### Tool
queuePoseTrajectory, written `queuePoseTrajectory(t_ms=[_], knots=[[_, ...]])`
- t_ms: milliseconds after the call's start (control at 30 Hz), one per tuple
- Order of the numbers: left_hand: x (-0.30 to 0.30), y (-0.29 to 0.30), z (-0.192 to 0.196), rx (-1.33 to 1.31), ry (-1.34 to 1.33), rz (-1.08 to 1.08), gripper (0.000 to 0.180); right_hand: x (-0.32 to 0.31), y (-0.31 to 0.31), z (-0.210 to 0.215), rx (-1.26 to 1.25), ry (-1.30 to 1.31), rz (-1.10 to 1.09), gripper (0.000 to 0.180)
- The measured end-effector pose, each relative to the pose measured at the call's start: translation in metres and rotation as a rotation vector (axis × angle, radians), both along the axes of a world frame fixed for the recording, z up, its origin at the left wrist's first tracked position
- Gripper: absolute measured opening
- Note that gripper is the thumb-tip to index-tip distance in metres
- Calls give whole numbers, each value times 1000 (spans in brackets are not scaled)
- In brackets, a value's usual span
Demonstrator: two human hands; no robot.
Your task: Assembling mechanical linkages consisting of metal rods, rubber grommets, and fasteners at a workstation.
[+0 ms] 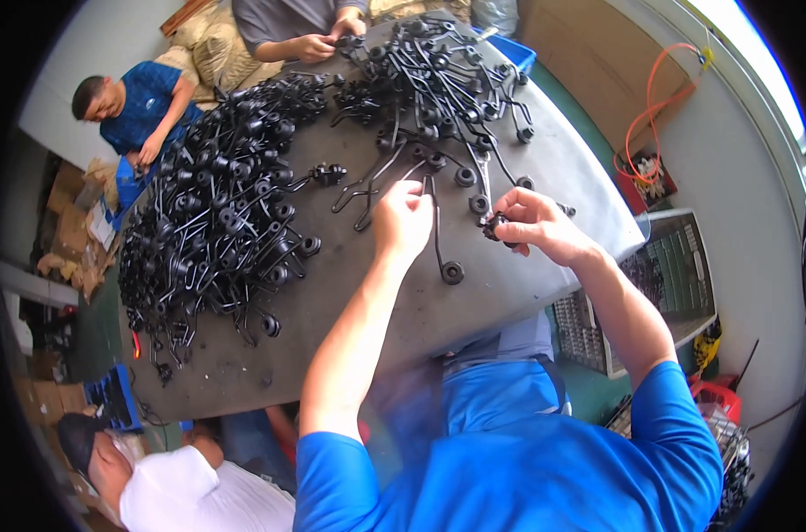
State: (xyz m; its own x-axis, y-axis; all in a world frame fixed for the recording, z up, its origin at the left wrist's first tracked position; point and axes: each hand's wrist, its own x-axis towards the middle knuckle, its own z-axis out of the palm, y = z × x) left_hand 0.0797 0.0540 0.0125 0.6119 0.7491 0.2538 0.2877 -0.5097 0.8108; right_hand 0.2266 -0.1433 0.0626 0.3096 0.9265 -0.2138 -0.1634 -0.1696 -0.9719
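My left hand (403,217) is closed in a pinch at the upper end of a thin bent black metal rod (438,232). That rod runs toward me and ends in a round black rubber bushing (453,272). To the right, my right hand (540,229) has its fingertips closed on a small black rubber part (493,227), partly covered by the fingers. Just beyond it on the table lie a shiny metal rod (485,177) and a loose black bushing (465,176). Bent rods (367,191) rest left of my left hand.
A big heap of black rods with bushings (217,204) covers the table's left side; another heap (438,75) lies at the far end. Co-workers are at the far edge, left and lower left. A grey crate (687,266) stands right of the grey table (359,328). An orange hose (649,111) hangs on the wall.
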Motion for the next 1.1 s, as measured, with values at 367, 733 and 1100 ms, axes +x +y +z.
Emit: queuePoseTrajectory(t_ms=[367,733,1100], knots=[[-74,-74,31,-165,-124,-190,49,-11,44,-4,-107,33,313,27],[-58,-23,37,-895,-230,-270,16,-41,60,18,-14,-526,320,34],[-60,-57,-19,-860,-143,-46,37,-43,63,7,78,-1007,460,31]])
